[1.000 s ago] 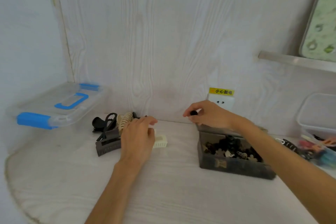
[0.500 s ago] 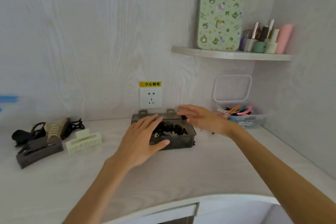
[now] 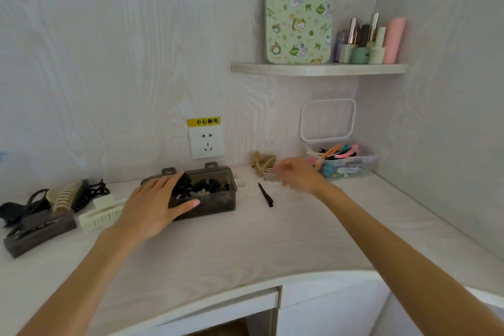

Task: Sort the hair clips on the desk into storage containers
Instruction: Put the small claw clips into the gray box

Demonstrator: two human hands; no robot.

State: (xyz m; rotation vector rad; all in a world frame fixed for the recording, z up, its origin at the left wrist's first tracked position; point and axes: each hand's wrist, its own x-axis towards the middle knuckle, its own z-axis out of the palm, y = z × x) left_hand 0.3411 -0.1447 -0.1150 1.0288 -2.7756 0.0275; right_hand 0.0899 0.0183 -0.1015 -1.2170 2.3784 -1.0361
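Wall socket (image 3: 206, 144), corner shelf (image 3: 319, 69), green patterned board (image 3: 298, 9), cosmetic bottles (image 3: 368, 41)

A smoky dark-grey translucent box (image 3: 207, 199), filled with black clips (image 3: 203, 187), is touched by the left hand (image 3: 152, 207). Beyond that hand's wrist side, a cream claw clip (image 3: 102, 213), a dark grey clip (image 3: 38, 232), a beige clip (image 3: 65, 196) and black clips are seen. Just beside the right hand (image 3: 297, 176), a thin black clip (image 3: 266, 195) and a tan clip (image 3: 261, 161) are seen; past its fingers, a clear container (image 3: 349, 165) shows pink, orange and teal clips. A green cartoon-printed board (image 3: 298, 8) is seen above.
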